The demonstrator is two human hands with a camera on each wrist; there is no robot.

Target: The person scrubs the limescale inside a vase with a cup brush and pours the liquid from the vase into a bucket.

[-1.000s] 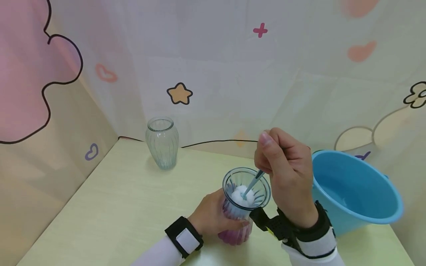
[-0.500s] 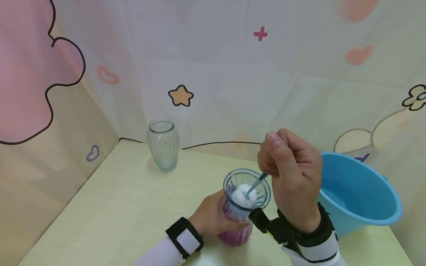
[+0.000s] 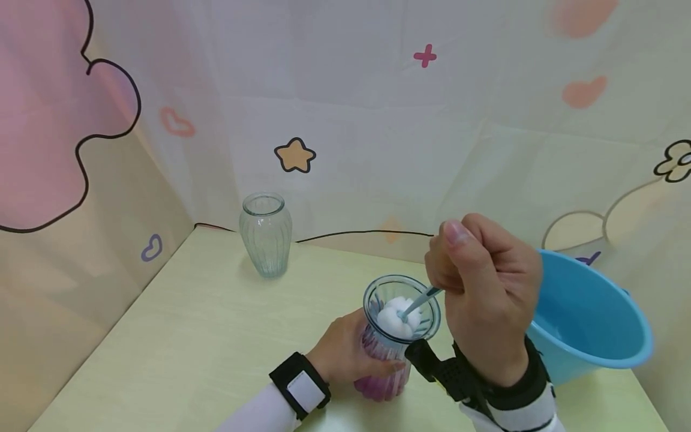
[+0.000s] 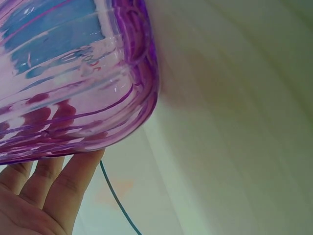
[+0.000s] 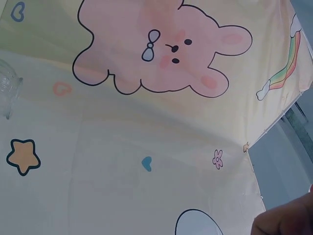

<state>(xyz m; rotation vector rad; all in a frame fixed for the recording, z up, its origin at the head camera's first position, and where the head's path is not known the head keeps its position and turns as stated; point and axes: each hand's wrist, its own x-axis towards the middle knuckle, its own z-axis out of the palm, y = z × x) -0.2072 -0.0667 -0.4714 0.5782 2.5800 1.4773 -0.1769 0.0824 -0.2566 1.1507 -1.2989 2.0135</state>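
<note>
My left hand (image 3: 345, 351) grips a ribbed glass vase (image 3: 380, 381), purple-pink at the base and bluish towards the rim. In the left wrist view, the fingers lie along the side of the vase (image 4: 73, 107). The right hand (image 3: 486, 294) is curled in a fist round the blue handle of a bottle brush (image 3: 418, 303). Its white rounded head (image 3: 393, 321) sits inside the vase's mouth, and the handle leans to the right. Most of the handle is hidden in the fist. Only part of the right hand (image 5: 286, 220) enters the right wrist view's lower right corner.
A second vase of clear ribbed glass (image 3: 266, 240) stands upright at the back left of the pale table (image 3: 178, 336). To the right, partly behind the right hand, is a blue bucket (image 3: 594, 312). A printed cloth backdrop (image 3: 345, 150) hangs behind the table.
The right hand has moved to the right and slightly down, tilting the brush handle further over. The left hand and the vase in it stay in nearly the same place.
</note>
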